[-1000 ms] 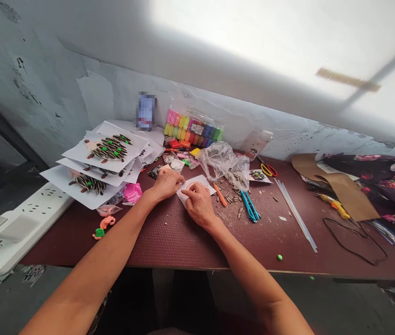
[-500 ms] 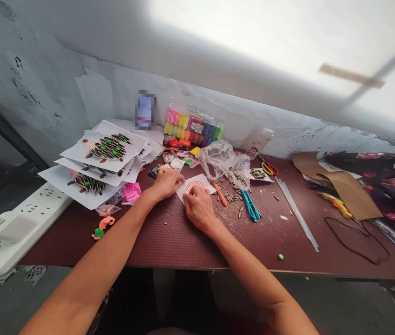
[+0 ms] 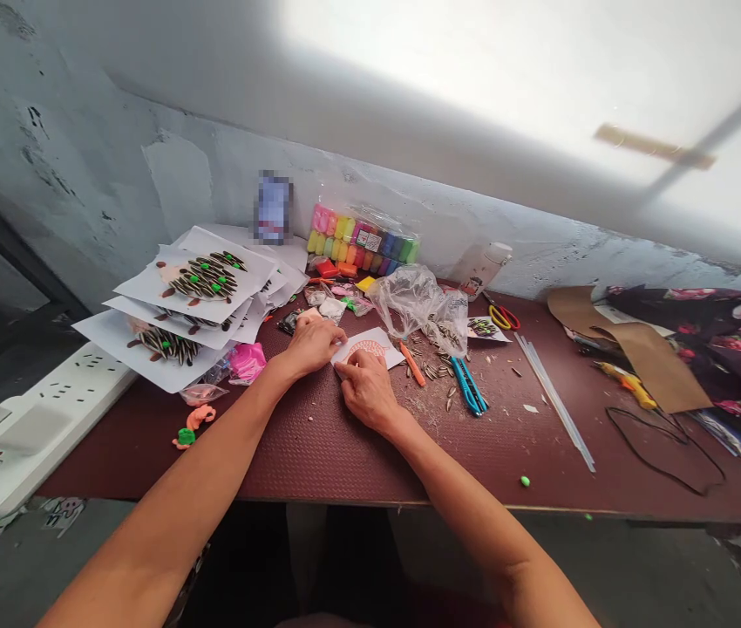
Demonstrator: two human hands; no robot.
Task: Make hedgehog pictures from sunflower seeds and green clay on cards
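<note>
A small white paper card (image 3: 394, 356) with an orange scalloped drawing (image 3: 369, 347) lies on the table between my hands. My left hand (image 3: 314, 344) is closed at the card's left edge, its fingertips against the paper. Over the card's near left part rests my right hand (image 3: 369, 389), its fingers bent and index finger and thumb pressed down; anything under those fingertips is hidden. Just right of the card are an orange glue-stick-like tool (image 3: 413, 365), scattered sunflower seeds (image 3: 436, 370) and a blue utility knife (image 3: 469, 387).
Stacked sheets with seed hedgehogs (image 3: 204, 283) and a white power strip (image 3: 50, 419) are on the left. Coloured clay packs (image 3: 363, 244), a plastic bag (image 3: 413, 301) and a bottle (image 3: 485, 270) stand behind. Scissors (image 3: 502, 316), clear sticks (image 3: 557, 406) and a yellow glue gun (image 3: 632, 386) lie right.
My right hand has shifted slightly left and down over the card, showing more of the orange drawing. My left hand stays at the card's edge.
</note>
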